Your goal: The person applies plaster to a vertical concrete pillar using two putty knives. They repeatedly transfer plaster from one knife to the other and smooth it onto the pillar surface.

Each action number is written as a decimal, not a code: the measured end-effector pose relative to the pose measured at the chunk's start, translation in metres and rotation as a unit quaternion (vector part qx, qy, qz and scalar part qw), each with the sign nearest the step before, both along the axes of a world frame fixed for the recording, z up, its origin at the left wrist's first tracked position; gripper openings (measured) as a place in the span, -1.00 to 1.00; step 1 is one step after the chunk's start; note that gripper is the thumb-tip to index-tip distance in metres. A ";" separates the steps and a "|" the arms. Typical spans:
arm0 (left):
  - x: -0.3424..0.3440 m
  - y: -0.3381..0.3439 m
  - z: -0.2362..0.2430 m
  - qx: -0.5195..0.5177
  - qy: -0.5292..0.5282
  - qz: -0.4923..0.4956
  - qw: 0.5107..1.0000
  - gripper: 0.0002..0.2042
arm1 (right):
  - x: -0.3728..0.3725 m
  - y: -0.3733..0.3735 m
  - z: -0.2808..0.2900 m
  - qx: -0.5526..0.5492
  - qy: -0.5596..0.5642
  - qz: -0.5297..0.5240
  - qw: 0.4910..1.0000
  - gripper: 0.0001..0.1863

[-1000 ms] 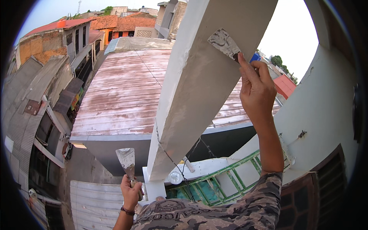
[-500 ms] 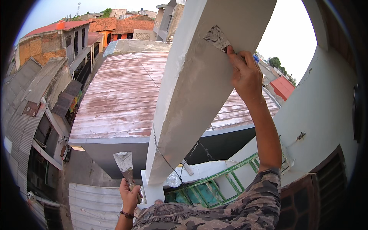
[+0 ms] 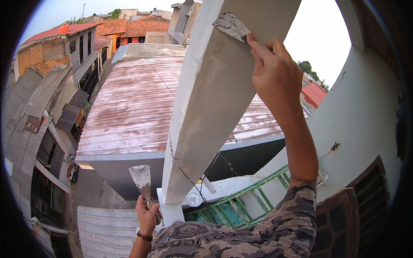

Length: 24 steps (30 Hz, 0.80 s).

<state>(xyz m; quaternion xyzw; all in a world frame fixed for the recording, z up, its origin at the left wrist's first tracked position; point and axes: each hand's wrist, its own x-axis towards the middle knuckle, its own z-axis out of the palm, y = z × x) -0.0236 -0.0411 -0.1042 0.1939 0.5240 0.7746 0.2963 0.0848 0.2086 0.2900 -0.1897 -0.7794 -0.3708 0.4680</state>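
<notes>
My right hand (image 3: 277, 71) is raised and closed round a putty knife, whose handle is hidden by the fingers. This putty knife (image 3: 231, 26) has a wide blade smeared with pale filler, lying against the face of a tall grey-white pillar (image 3: 211, 103) near its left edge. Damp-looking patches show on the pillar below the blade. Lower down, left of the pillar's foot, my left hand (image 3: 146, 215) grips a second putty knife (image 3: 142, 178) by its handle. That blade points upward, coated with whitish filler, and touches nothing.
A green ladder (image 3: 258, 200) lies slantwise beyond my right arm. Near the pillar's foot are a clear round container (image 3: 194, 198) and dark wires (image 3: 183, 174). A rusty metal roof (image 3: 129, 103) spreads below behind the pillar; a white curved wall (image 3: 357, 116) stands right.
My right hand and its putty knife have moved left and up across the pillar to its left edge. The left hand still holds its knife, nearly unmoved.
</notes>
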 end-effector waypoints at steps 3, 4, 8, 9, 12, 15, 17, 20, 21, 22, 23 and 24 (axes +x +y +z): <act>-0.001 -0.002 -0.007 0.010 -0.011 0.015 1.000 -0.76 | 0.004 -0.003 -0.014 -0.002 -0.017 -0.027 0.999 -0.67; -0.003 -0.002 -0.008 0.012 -0.014 0.019 1.000 -0.76 | 0.007 -0.004 -0.017 -0.008 -0.023 -0.033 0.999 -0.67; -0.005 -0.009 -0.003 0.008 -0.038 0.017 0.999 -0.75 | 0.017 -0.018 -0.024 -0.021 -0.023 -0.048 0.998 -0.67; -0.006 -0.010 -0.005 0.005 -0.034 0.021 0.999 -0.75 | 0.017 -0.021 -0.023 -0.019 -0.018 -0.049 0.998 -0.67; -0.009 -0.007 -0.007 0.003 -0.026 0.017 1.000 -0.75 | 0.008 -0.022 -0.017 0.004 0.004 -0.010 1.000 -0.66; -0.009 -0.005 -0.002 0.002 -0.021 0.013 1.000 -0.76 | 0.001 -0.013 -0.024 0.037 -0.011 -0.030 0.999 -0.67; -0.009 -0.004 -0.003 0.005 -0.011 0.016 1.000 -0.76 | 0.008 -0.013 -0.033 0.012 -0.033 -0.050 0.998 -0.67; -0.009 -0.004 0.004 -0.004 -0.024 0.008 1.000 -0.77 | 0.022 -0.020 -0.036 -0.051 -0.040 -0.051 0.997 -0.67; -0.010 -0.005 0.004 -0.005 -0.028 0.006 1.000 -0.77 | 0.026 -0.022 -0.032 -0.075 -0.036 -0.048 0.995 -0.67; -0.010 -0.008 0.002 -0.007 -0.031 0.006 0.999 -0.76 | 0.026 -0.019 -0.026 -0.057 -0.020 -0.043 0.997 -0.66; -0.010 -0.008 0.000 -0.006 -0.032 0.003 0.999 -0.76 | 0.025 -0.014 -0.017 -0.043 -0.001 0.004 0.999 -0.67; -0.011 -0.007 0.000 -0.008 -0.029 0.001 1.000 -0.76 | 0.025 -0.007 -0.004 -0.028 0.019 0.049 0.998 -0.69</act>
